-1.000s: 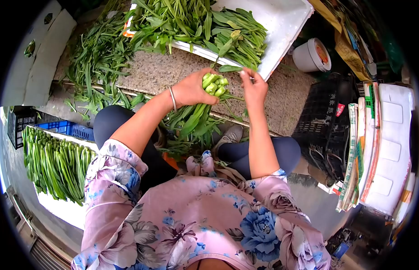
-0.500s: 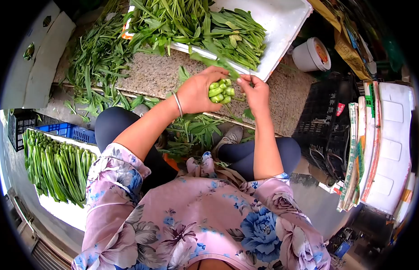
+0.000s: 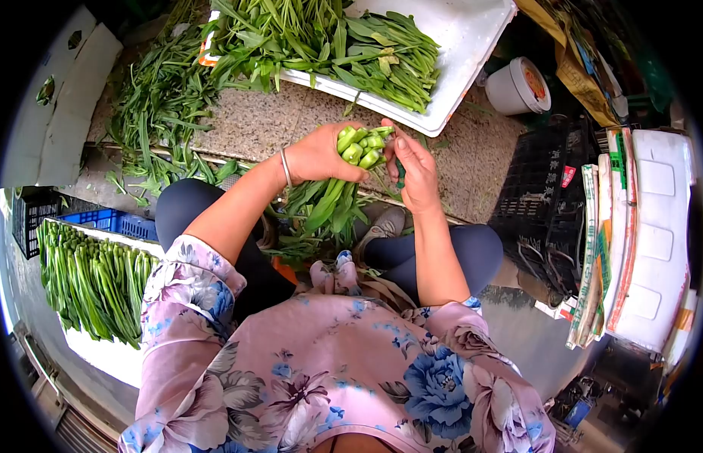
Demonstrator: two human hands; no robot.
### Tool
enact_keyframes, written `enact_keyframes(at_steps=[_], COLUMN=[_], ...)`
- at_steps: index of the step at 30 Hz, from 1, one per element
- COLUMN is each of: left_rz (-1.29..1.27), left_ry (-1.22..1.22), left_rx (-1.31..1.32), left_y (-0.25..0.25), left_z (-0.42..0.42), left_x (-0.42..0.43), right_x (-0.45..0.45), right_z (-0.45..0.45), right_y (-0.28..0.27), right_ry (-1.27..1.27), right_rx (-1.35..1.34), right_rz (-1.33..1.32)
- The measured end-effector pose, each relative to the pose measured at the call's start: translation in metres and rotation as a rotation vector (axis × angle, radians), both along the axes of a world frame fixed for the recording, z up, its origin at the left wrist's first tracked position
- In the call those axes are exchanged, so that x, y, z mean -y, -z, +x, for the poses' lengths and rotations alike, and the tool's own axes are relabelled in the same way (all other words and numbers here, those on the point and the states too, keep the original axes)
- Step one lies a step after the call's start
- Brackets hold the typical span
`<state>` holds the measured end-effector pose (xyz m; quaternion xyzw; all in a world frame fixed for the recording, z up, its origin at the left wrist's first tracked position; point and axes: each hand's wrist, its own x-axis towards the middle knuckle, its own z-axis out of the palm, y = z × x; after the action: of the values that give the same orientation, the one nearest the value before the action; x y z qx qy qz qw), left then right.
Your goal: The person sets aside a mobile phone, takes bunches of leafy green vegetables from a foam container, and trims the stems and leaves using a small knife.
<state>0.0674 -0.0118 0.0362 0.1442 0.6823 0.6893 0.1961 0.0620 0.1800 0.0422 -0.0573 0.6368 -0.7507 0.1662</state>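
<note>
My left hand (image 3: pixel 326 153) is wrapped round a bunch of leafy greens (image 3: pixel 356 147), its thick pale-green stem ends pointing up and right. Below that hand, long green leaves (image 3: pixel 329 202) hang over a heap on the ground. My right hand (image 3: pixel 413 167) is closed beside the stem ends, its fingertips at their right side. A bit of something dark green shows in the palm; the fingers hide most of it, so I cannot tell its kind.
A white foam box (image 3: pixel 472 45) holds more greens at the top. Loose leaves (image 3: pixel 159 106) lie at left on the stone ledge (image 3: pixel 253 121). Stacked bunches (image 3: pixel 98 279) stand at lower left. A white bucket (image 3: pixel 510 89) and black crate (image 3: pixel 540 196) are at right.
My right hand has turned and closed beside the stem ends; the leaf it was pinching no longer shows there. My left hand has shifted slightly left with the bunch, whose leaves now hang below.
</note>
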Motion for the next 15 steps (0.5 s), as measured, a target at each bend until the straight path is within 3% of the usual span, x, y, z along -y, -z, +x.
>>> enact_keyframes(at_steps=[8,11,15], left_rz=[0.029,-0.101,-0.079], left_ry=[0.021,0.033,0.010], left_rx=[0.063,-0.028,-0.017], left_y=[-0.002,-0.005,-0.006], left_z=[-0.001,0.000,0.000], left_x=[0.002,0.004,0.003], right_x=[-0.003,-0.007,-0.007], right_z=[-0.002,-0.002,-0.001], right_y=[0.005,0.006,0.020], right_ry=[0.014,-0.028,0.135], right_rx=[-0.013,0.185,0.165], right_rz=[0.035,-0.163,0.017])
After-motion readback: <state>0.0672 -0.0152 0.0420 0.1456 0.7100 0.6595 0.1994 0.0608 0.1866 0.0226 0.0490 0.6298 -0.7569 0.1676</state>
